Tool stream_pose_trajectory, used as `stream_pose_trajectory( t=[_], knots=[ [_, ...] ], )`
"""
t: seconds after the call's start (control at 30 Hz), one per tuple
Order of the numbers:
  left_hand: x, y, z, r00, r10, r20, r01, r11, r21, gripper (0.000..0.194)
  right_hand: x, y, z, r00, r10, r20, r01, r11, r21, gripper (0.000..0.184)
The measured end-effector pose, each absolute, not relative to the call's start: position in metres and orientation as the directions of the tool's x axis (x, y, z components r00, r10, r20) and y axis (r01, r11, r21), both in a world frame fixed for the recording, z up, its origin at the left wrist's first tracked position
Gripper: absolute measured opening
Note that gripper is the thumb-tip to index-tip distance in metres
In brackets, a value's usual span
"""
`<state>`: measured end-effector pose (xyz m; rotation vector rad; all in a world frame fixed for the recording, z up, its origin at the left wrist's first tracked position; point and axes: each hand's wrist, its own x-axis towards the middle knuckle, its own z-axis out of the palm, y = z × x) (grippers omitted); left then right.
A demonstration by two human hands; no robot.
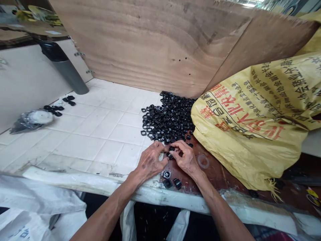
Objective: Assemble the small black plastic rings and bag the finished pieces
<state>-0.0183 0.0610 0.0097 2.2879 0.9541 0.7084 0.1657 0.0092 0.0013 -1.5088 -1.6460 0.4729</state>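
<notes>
A heap of small black plastic rings (pixel 168 117) lies on the white tiled worktop (pixel 100 127), against a plywood board. My left hand (pixel 150 162) and my right hand (pixel 185 157) meet at the heap's near edge, fingers curled in a pinch. Between the fingertips sits a small black ring (pixel 170 154), and both hands touch it. Three more black pieces (pixel 172 179) lie on the brown board just below my hands.
A large yellow woven sack (pixel 258 124) with red and black print lies at the right, touching the heap. A plywood board (pixel 155 43) stands behind. At the left are a grey pipe (pixel 70 75), a plastic bag of parts (pixel 31 120) and loose black pieces (pixel 57 107). White bags hang below the worktop edge.
</notes>
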Motion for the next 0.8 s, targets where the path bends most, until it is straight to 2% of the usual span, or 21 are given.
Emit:
stream_pose_trajectory(
  t=[0.17,0.3,0.43,0.63,0.8],
  knots=[
    [-0.017,0.06,0.012,0.667,0.7,0.256,0.438,-0.646,0.625,0.027,0.167,0.007,0.0,0.035,0.949,0.312,0.636,0.22,-0.74,0.02],
    [-0.015,0.061,0.005,0.676,0.683,0.277,0.423,-0.667,0.613,0.024,0.165,0.006,-0.001,0.048,0.945,0.323,0.632,0.222,-0.742,0.02],
    [-0.017,0.063,0.0,0.67,0.681,0.294,0.384,-0.658,0.648,0.039,0.166,0.007,0.002,0.069,0.938,0.339,0.603,0.231,-0.763,0.016],
    [-0.017,0.064,0.003,0.649,0.715,0.261,0.401,-0.613,0.68,0.031,0.171,0.006,0.001,0.071,0.952,0.298,0.523,0.219,-0.824,0.013],
    [-0.017,0.063,0.005,0.608,0.764,0.218,0.36,-0.51,0.781,0.032,0.169,0.006,0.002,0.024,0.956,0.293,0.498,0.242,-0.833,0.015]
  ],
)
